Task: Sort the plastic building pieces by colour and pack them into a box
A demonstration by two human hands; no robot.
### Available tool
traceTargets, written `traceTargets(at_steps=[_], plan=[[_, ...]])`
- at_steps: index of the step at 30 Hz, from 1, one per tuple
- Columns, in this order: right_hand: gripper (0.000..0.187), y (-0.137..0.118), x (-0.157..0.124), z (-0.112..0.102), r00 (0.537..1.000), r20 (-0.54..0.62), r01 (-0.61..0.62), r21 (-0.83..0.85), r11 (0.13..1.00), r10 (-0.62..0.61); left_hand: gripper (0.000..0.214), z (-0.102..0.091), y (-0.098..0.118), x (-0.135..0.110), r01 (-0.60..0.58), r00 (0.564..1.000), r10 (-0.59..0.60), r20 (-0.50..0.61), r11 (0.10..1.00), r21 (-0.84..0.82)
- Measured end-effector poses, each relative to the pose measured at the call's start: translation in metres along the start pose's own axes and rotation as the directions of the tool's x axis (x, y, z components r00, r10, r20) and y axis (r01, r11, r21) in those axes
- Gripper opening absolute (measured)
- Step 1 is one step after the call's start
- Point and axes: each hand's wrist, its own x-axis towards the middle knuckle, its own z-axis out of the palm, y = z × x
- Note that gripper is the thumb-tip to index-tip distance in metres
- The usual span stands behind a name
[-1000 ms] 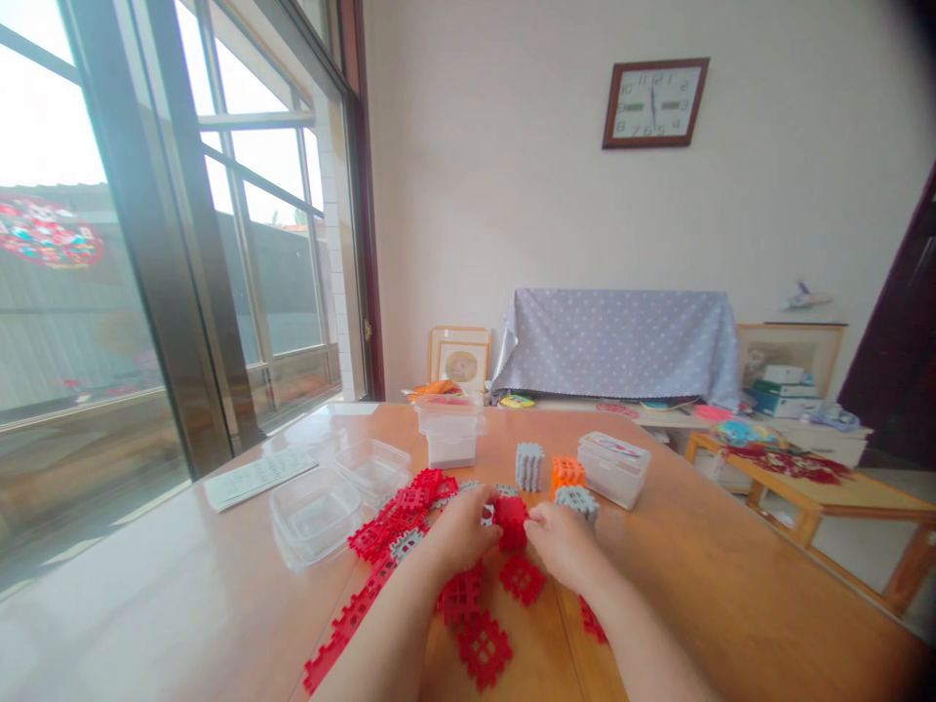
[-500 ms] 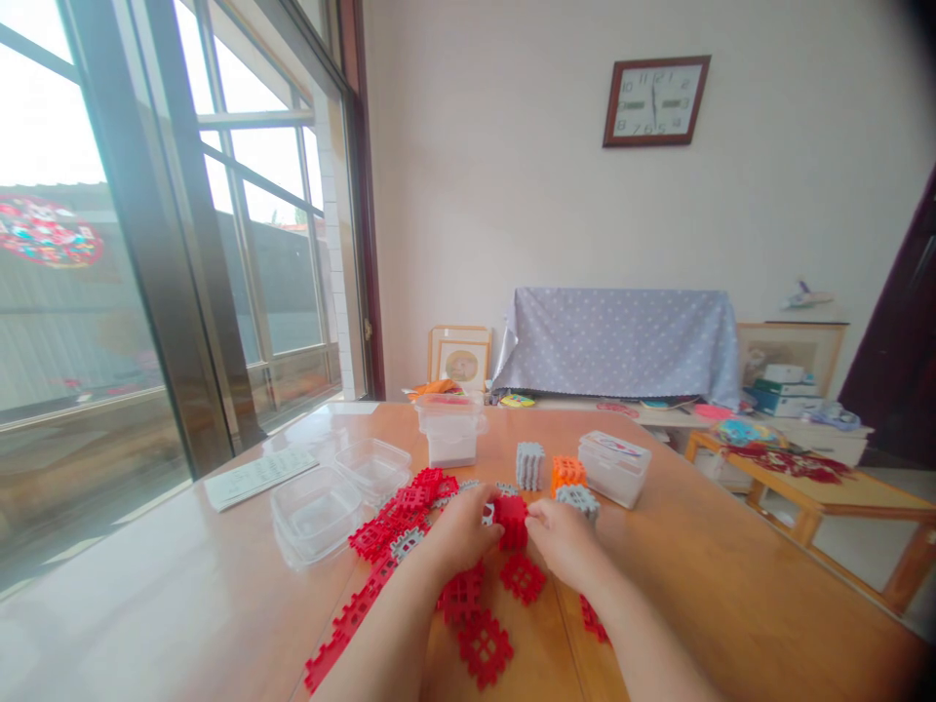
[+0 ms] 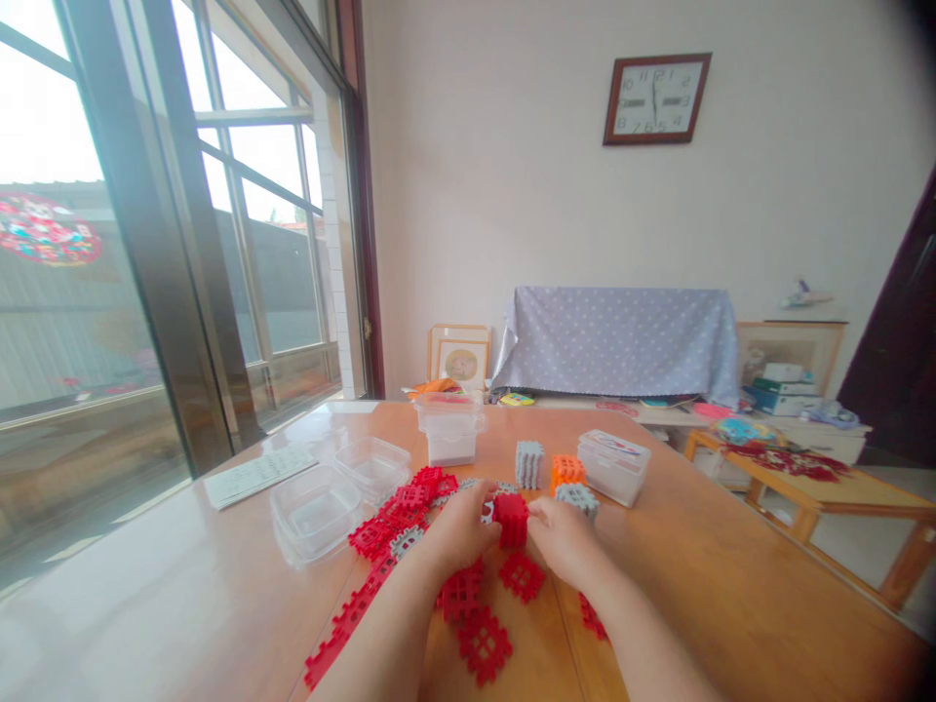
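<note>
A stack of red interlocking toy tiles is upright on the table between my two hands. My left hand is closed on its left side, thumb and fingers against the tiles. My right hand pinches the stack's right edge with its fingertips. Just in front of the stack lies a loose red waffle tile. Nearer to me are another red tile and a few red ones partly under my left forearm. A grey tile stack sits just beyond my right hand.
Red and grey tiles are heaped to the left. Clear plastic tubs stand beyond them, near a printed sheet. Farther back are a lidded box, an orange tile stack, another grey stack and stacked containers.
Both hands stay at the red stack with almost no movement. The view has shifted very slightly.
</note>
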Motion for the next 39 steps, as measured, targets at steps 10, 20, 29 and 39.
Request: traceTargets(at_steps=[10, 20, 29, 39], plan=[[0.025, -0.015, -0.005, -0.006, 0.999, -0.015, 0.032, 0.011, 0.999, -0.032, 0.044, 0.004, -0.002, 0.004, 0.019, 0.999, -0.023, -0.027, 0.991, -0.135], [0.021, -0.012, -0.005, -0.006, 1.000, -0.010, -0.003, -0.019, 1.000, 0.003, 0.041, 0.003, 0.001, 0.003, 0.040, 0.998, -0.044, -0.041, 0.995, -0.095], [0.017, -0.013, -0.007, -0.001, 1.000, 0.029, -0.006, -0.033, 0.999, 0.007, 0.034, 0.002, 0.010, 0.000, 0.088, 0.996, -0.088, 0.018, 0.994, -0.059], [0.043, 0.000, 0.000, 0.001, 0.999, -0.016, -0.042, -0.040, 0.998, 0.041, 0.035, -0.004, 0.010, -0.006, 0.116, 0.993, -0.117, -0.004, 0.985, 0.126]])
